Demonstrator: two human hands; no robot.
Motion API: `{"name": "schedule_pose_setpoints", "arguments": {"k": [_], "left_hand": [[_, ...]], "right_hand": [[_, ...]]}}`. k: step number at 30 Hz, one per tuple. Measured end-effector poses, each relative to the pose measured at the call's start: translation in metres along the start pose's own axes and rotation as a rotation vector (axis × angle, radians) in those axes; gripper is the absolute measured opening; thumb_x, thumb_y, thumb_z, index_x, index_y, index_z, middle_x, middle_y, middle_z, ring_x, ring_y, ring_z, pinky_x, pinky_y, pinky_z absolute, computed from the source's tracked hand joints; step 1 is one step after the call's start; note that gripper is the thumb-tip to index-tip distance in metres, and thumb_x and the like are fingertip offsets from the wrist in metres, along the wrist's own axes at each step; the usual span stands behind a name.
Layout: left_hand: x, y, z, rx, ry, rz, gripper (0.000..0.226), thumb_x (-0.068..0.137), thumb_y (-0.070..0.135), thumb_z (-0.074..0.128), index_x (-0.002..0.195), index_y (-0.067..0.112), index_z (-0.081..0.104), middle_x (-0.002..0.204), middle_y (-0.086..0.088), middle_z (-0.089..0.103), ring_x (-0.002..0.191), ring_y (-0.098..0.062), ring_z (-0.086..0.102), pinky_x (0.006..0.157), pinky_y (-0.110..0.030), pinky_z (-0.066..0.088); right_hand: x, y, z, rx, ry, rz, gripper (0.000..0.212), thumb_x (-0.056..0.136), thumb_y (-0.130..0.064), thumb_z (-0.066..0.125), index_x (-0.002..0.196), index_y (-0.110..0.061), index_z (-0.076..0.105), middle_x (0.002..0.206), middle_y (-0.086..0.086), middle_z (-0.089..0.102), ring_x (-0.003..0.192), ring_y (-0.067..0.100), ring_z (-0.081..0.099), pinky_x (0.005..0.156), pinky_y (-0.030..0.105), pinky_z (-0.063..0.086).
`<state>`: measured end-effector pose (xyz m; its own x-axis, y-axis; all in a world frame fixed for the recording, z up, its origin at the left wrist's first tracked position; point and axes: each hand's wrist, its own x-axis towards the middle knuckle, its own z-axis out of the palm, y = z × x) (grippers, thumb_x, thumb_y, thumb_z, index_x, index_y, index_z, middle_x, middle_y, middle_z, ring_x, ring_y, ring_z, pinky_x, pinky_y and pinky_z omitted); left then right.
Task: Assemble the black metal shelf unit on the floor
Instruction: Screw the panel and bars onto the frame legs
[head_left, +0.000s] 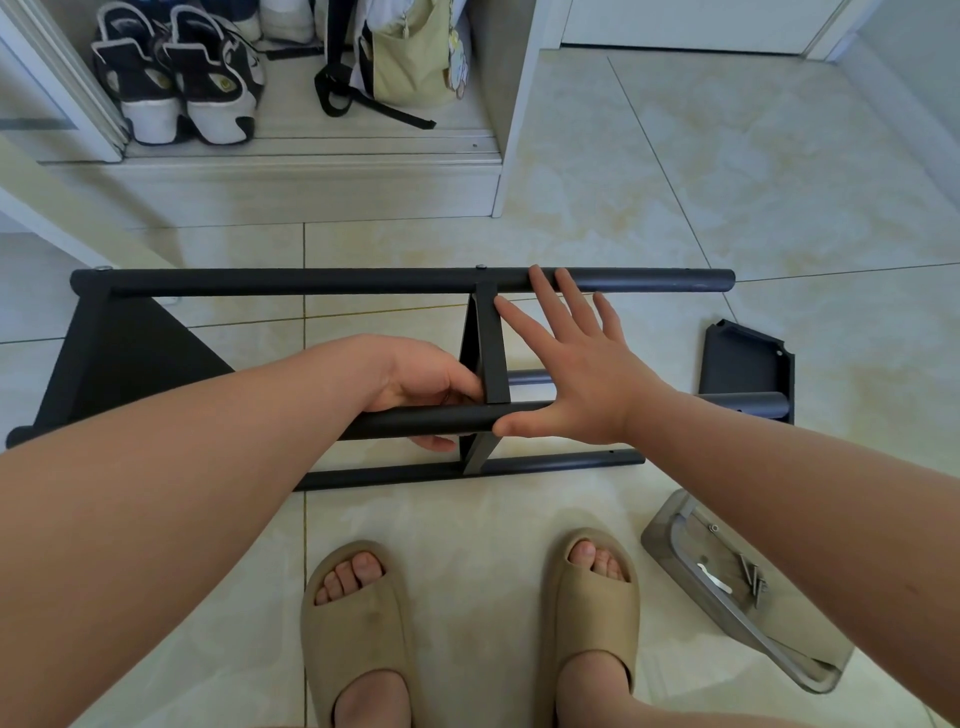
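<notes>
The black metal shelf unit (311, 283) lies on its side on the tiled floor, with long round tubes running left to right and triangular shelf plates between them. My left hand (421, 384) grips the nearest upper tube (415, 421) just left of the middle shelf plate (491, 353). My right hand (576, 364) is spread flat with straight fingers over the frame; its fingertips reach the far tube and its thumb touches the near tube. A loose black shelf plate (743, 364) lies on the floor at the tubes' right ends.
A grey plastic tray (670, 535) with several screws and a small metal wrench (714, 577) lies at the lower right. My feet in beige slippers (363, 623) stand just in front of the frame. Behind it is a cabinet with sneakers (176, 78) and a bag (415, 57).
</notes>
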<state>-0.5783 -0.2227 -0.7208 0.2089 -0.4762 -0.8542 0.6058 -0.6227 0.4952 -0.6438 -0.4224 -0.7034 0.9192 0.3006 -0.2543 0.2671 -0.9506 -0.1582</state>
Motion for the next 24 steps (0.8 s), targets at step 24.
{"name": "schedule_pose_setpoints", "arguments": {"k": [24], "left_hand": [[0.0003, -0.002, -0.0036, -0.066, -0.054, 0.004, 0.016, 0.096, 0.013, 0.054, 0.097, 0.013, 0.07, 0.088, -0.003, 0.071, 0.082, -0.015, 0.063, 0.088, -0.035, 0.052]], "right_hand": [[0.0, -0.0009, -0.0013, 0.005, -0.007, 0.004, 0.121, 0.061, -0.101, 0.028, 0.158, -0.042, -0.013, 0.165, 0.0, -0.03, 0.151, 0.024, -0.031, 0.123, 0.057, -0.009]]}}
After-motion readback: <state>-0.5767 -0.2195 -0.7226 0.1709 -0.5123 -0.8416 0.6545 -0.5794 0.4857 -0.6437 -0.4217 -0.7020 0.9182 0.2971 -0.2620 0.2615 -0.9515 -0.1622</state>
